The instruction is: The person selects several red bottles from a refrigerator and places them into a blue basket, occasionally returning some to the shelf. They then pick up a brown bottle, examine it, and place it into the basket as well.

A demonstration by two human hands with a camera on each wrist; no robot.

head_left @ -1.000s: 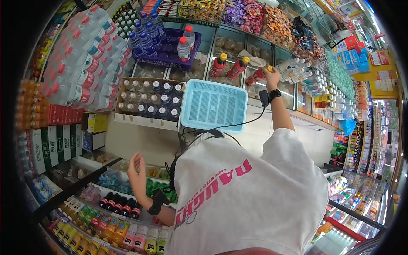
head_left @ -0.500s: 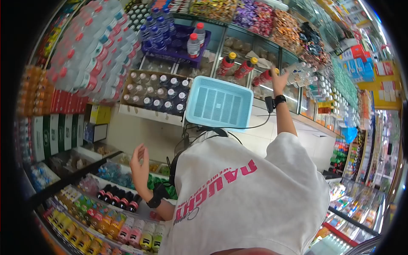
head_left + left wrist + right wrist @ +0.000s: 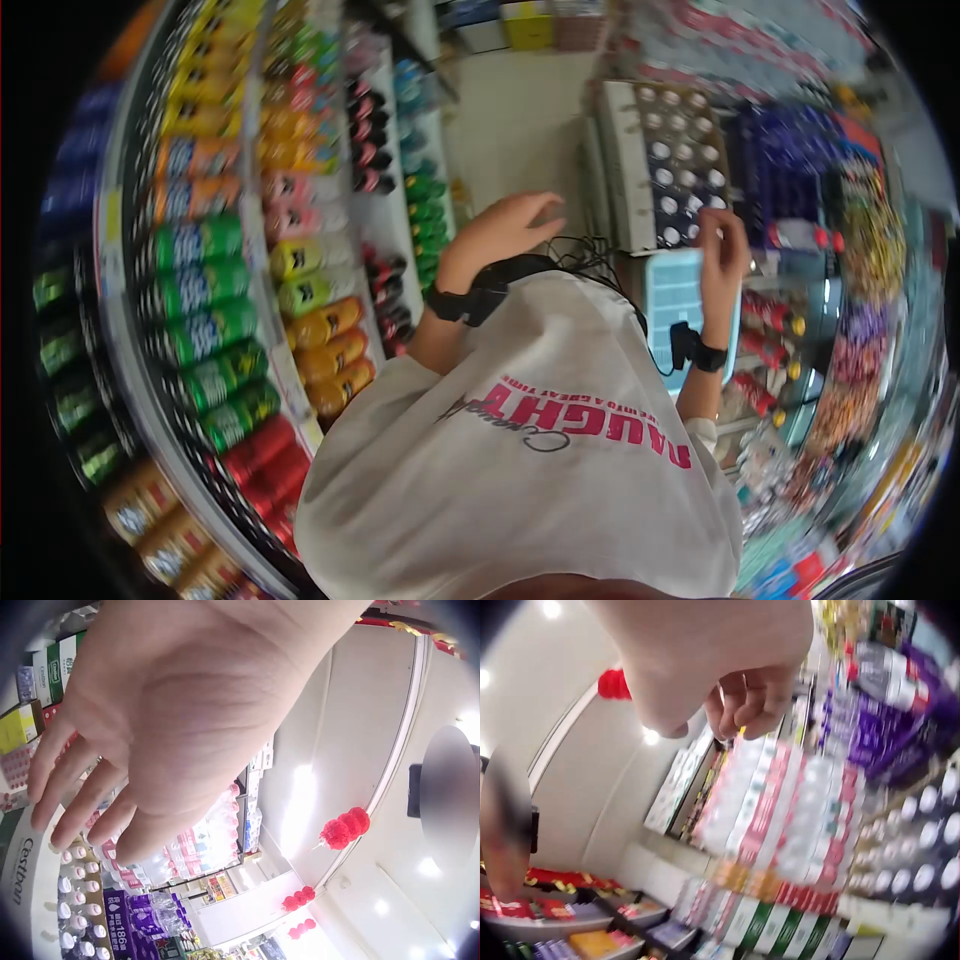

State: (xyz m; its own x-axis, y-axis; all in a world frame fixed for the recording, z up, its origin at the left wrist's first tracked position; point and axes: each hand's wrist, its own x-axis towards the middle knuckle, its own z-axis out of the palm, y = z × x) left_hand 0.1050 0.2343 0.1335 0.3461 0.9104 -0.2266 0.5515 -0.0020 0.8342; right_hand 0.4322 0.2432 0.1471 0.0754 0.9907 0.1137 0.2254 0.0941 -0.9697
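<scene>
In the head view my left hand point(image 3: 508, 228) is held in front of my body above the floor, holding nothing. The left wrist view shows its palm and relaxed fingers point(image 3: 90, 802). My right hand point(image 3: 722, 260) overlaps the edge of a light blue plastic basket point(image 3: 665, 300) and the near corner of a carton of white-capped bottles point(image 3: 680, 165). Its fingers point(image 3: 754, 705) are loosely bent, with nothing in them in the right wrist view. Just beyond the basket, three red bottles point(image 3: 768, 350) with yellow caps stand in a row on the glass counter.
Shelves of drinks line my left, with green bottles point(image 3: 205, 290) and orange bottles point(image 3: 325, 350) in rows. A purple crate point(image 3: 755, 160) stands past the carton on the counter side. Tiled floor point(image 3: 510, 120) runs between shelf and counter. A black cable hangs near my waist.
My body and view have turned left, toward the drink shelves. My right hand has left the third red bottle and drawn back over the basket. The three red bottles remain on the counter.
</scene>
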